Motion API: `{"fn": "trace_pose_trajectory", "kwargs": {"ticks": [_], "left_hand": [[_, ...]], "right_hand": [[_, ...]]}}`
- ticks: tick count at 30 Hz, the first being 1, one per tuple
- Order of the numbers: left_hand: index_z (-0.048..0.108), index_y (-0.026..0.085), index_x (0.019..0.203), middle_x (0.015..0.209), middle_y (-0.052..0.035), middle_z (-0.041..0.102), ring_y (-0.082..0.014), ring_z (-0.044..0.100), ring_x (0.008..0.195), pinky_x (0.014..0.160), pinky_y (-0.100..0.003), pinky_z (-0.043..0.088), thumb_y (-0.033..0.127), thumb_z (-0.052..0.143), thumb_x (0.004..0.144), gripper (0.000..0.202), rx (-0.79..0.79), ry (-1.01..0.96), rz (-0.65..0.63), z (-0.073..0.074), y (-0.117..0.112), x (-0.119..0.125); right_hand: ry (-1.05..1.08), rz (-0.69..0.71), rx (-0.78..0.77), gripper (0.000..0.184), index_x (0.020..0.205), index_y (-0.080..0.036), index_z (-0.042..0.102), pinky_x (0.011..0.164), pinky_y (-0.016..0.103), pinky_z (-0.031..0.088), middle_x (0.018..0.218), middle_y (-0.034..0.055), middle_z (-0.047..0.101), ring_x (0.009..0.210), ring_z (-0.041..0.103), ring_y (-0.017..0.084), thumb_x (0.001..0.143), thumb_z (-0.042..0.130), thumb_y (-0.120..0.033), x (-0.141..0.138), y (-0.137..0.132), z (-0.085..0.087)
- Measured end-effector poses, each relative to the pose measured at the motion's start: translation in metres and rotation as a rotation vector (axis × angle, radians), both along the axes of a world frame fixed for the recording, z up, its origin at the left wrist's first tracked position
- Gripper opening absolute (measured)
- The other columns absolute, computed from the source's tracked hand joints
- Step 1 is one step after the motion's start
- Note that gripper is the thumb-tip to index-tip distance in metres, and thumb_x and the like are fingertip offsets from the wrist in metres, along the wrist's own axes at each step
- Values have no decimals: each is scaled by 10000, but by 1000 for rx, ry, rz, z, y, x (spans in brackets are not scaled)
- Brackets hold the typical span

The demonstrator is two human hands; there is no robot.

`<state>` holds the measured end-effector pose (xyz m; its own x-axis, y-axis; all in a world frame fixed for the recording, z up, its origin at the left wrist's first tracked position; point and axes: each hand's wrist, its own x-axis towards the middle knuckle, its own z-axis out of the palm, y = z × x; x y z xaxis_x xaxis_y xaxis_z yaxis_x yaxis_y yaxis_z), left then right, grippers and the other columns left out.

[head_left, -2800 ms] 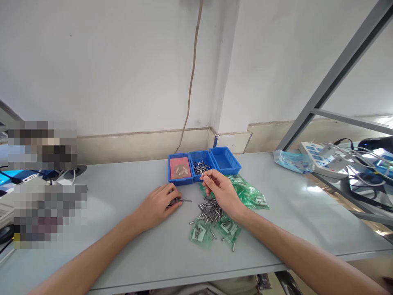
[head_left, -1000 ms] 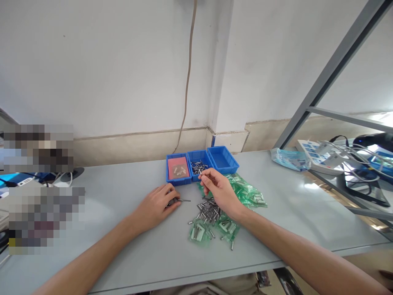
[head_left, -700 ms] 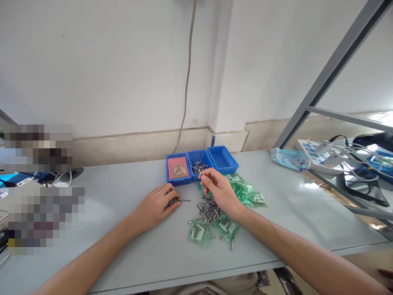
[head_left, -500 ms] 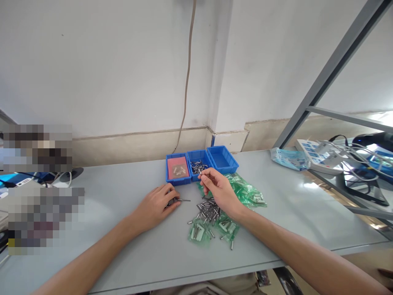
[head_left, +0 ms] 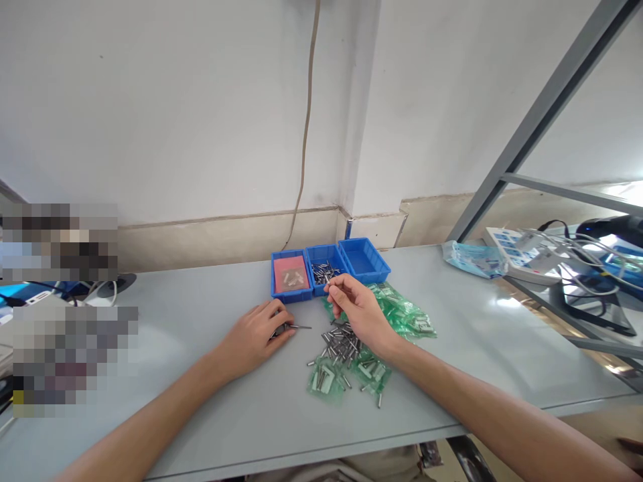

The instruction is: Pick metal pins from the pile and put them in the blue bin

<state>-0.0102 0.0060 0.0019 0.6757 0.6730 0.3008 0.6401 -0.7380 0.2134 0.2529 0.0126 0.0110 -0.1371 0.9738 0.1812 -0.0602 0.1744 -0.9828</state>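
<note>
My left hand (head_left: 258,335) rests on the table, its fingers closed round a dark tool with a thin metal shaft (head_left: 303,327) that points right; most of the tool is hidden. My right hand (head_left: 359,311) hovers before the middle blue bin (head_left: 317,252), thumb and forefinger pinched. Something small and pale shows at its fingertips, too small to name. Beneath that hand lies a heap of short metal pins (head_left: 341,343). Further pins fill part of the middle bin. Green plastic bags (head_left: 406,314) lie right of the hand, and a small green bag (head_left: 325,380) of pins lies in front.
A left blue bin (head_left: 291,295) holds a pink sheet and a clear bag of small parts. The right blue bin (head_left: 364,260) stands by the wall. Further right are a light-blue plastic bag (head_left: 475,260), a power strip with cables (head_left: 522,258) and a grey metal frame (head_left: 527,127).
</note>
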Motion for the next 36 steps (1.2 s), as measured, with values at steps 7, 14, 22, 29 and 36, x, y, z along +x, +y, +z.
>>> {"fn": "trace_pose_trajectory", "kwargs": {"ticks": [7, 14, 22, 29, 36], "left_hand": [[592, 214, 1121, 1115, -67, 599, -202, 598, 945, 845, -343, 502, 346, 476, 1095, 177, -11, 12, -3, 0, 0, 0], [590, 215, 1111, 1126, -64, 603, -199, 604, 948, 845, -334, 497, 330, 497, 1088, 150, -13, 4, 0, 0, 0, 0], [593, 220, 1109, 1125, -60, 607, -203, 609, 948, 836, -329, 493, 342, 500, 1086, 155, -24, 14, 11, 1, 0, 0], [595, 215, 1110, 1124, -63, 606, -201, 607, 945, 837, -330, 494, 350, 490, 1090, 173, -14, 9, 6, 0, 0, -1], [601, 214, 1112, 1124, -61, 608, -199, 610, 945, 844, -328, 494, 347, 495, 1088, 172, -11, 8, 6, 0, 0, -1]], "right_hand": [[-5, 9, 14, 253, 986, -233, 620, 607, 285, 487, 864, -6, 604, 654, 548, 128, 986, 622, -486, 1, 0, 0], [4, 7, 4, 240, 993, -231, 619, 605, 280, 478, 859, -10, 601, 651, 542, 123, 991, 621, -471, 1, -1, 0], [0, 2, -5, 254, 997, -226, 620, 607, 274, 484, 857, -10, 603, 659, 547, 121, 984, 629, -480, 0, -2, 1], [0, 5, -3, 243, 1003, -226, 621, 607, 274, 488, 863, -9, 606, 657, 548, 120, 991, 621, -469, 0, -1, 0], [-2, 1, 0, 256, 996, -225, 622, 605, 276, 489, 857, -9, 607, 653, 549, 121, 985, 627, -481, 0, -1, 0]]}}
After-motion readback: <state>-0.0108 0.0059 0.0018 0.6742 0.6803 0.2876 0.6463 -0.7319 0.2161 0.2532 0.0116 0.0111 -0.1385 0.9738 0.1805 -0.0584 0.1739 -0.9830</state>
